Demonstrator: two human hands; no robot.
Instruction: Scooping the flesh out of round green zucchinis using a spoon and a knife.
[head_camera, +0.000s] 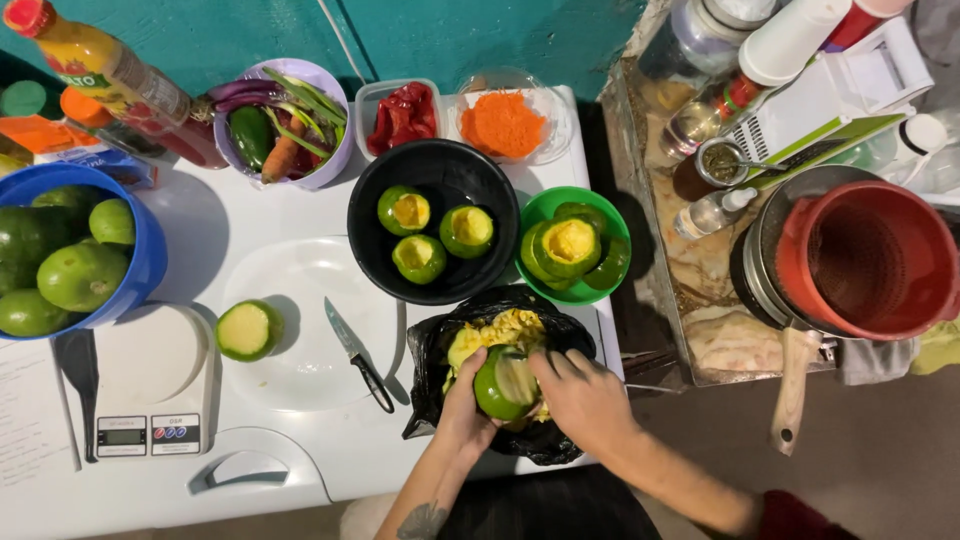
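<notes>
At the white surface (300, 460), we hold a hollowed green squash (503, 383) over the black bag (545, 440) at five o'clock, left hand (466, 405) cupping it, right hand (578, 398) fingers pressed inside its opening.

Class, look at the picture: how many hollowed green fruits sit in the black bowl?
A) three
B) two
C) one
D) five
A: the black bowl holds three hollowed fruits, each showing a yellow cavity.
</notes>
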